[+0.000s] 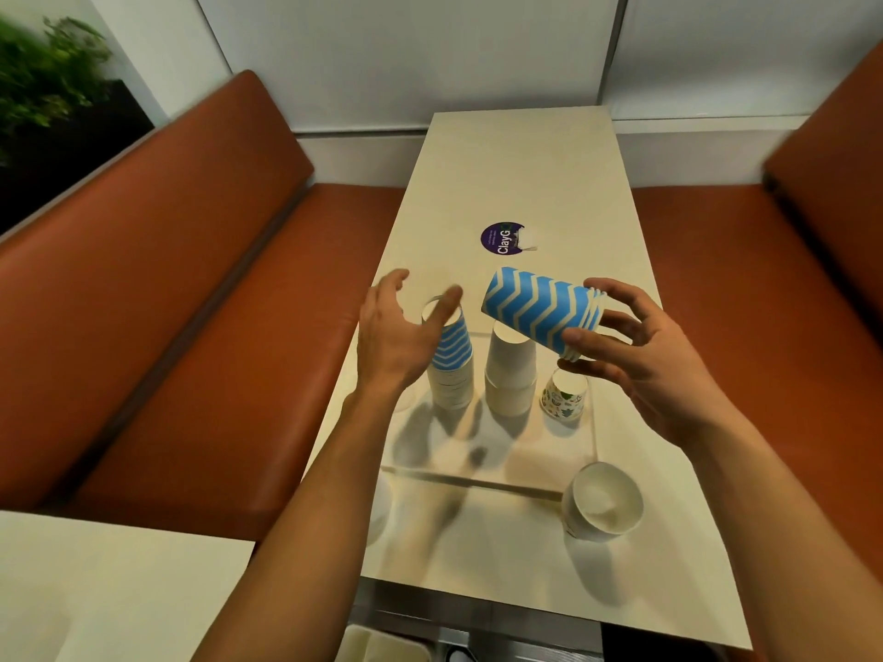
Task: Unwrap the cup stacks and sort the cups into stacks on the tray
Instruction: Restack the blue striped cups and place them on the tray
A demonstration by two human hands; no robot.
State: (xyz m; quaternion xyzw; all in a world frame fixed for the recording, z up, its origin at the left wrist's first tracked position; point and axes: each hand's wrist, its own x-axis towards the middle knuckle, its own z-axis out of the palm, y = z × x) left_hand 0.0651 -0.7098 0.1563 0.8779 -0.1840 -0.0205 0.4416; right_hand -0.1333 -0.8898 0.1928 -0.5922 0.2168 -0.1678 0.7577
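Right hand [640, 355]: right of centre, fingers and thumb curled round the rim end of a blue zigzag cup stack [540, 310], tilted in the air
Left hand [396, 336]: left of centre, fingers spread wide, holding nothing
Clear tray [478, 480]: mid-table; left to right a blue-topped stack [451, 365], a white stack [510, 375], a patterned cup [564, 398]
Lower right: white cups [603, 499] on the table [525, 160], off the tray

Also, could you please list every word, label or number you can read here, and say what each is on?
"ClayG": white letters on the round purple sticker on the table; the word breaks off at the sticker's damaged edge.
Small print beside that word on the sticker: too small to read.
Striped stack in the right hand: no text visible.
Patterned cup: drawings only, no readable text.
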